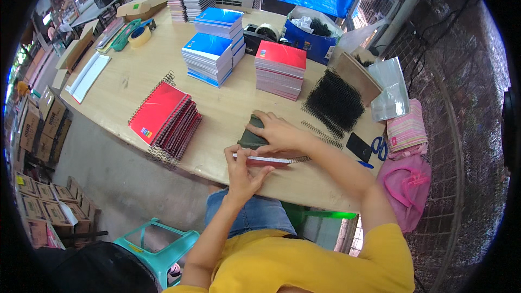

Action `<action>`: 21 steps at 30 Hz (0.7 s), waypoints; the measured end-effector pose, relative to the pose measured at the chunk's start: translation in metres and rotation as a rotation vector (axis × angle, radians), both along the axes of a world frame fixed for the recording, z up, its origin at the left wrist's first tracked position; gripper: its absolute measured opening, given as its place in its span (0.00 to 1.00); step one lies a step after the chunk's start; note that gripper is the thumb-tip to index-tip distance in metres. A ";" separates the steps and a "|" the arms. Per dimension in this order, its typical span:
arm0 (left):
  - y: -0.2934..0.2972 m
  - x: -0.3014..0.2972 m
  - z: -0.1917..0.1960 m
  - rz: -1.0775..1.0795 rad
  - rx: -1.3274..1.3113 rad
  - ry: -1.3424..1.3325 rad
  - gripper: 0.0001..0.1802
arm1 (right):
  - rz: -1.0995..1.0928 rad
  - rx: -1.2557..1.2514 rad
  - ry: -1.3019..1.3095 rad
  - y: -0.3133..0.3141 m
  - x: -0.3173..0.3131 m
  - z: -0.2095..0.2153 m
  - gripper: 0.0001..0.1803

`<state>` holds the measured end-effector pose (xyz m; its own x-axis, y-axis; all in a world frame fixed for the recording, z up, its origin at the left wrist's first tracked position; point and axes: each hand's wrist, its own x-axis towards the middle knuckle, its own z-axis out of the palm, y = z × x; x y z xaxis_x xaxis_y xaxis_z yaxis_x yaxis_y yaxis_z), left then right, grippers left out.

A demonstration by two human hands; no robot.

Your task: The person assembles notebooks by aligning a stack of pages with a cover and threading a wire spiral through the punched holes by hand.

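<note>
A thin notebook [271, 160] with white page edges and a red cover stands tilted on its edge near the table's front. My left hand [242, 176] pinches its left end, fingers on top and thumb below. A dark wire coil [299, 159] sticks out at its right end, below my right forearm. My right hand [279, 134] lies over a dark green block [251, 140] just behind the notebook. Its fingers reach across the block, and its thumb points at the notebook's upper edge. The palm side of that hand is hidden.
Red spiral notebooks [163, 114] are stacked at left. Blue-covered pads [209, 49] and red-covered pads [279, 68] stand behind. Black coils [335, 100], a phone [359, 147] and blue scissors [379, 148] lie at right. A green stool [157, 244] is below the table.
</note>
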<state>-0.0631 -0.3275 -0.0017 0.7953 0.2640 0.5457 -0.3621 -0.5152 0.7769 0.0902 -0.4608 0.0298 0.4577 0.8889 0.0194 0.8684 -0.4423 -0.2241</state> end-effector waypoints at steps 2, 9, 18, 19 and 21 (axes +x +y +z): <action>0.006 0.003 -0.014 0.022 0.062 0.020 0.31 | -0.035 0.108 0.112 -0.010 0.001 0.009 0.33; 0.019 0.018 -0.014 -0.100 0.017 -0.007 0.34 | -0.058 0.404 1.005 -0.102 -0.007 0.024 0.27; 0.009 0.025 -0.014 -0.138 -0.002 -0.004 0.33 | 0.051 0.585 1.280 -0.108 -0.030 0.023 0.29; 0.007 0.026 -0.015 -0.142 -0.007 -0.010 0.32 | -0.060 0.520 1.120 -0.111 -0.032 0.019 0.31; 0.008 0.025 -0.014 -0.144 -0.006 -0.008 0.32 | -0.264 0.393 0.797 -0.105 -0.039 0.020 0.33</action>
<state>-0.0376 -0.3192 -0.0157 0.8210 0.1504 0.5508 -0.4381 -0.4525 0.7767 0.0507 -0.5659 0.0496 0.6520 0.7503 -0.1098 0.2754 -0.3692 -0.8876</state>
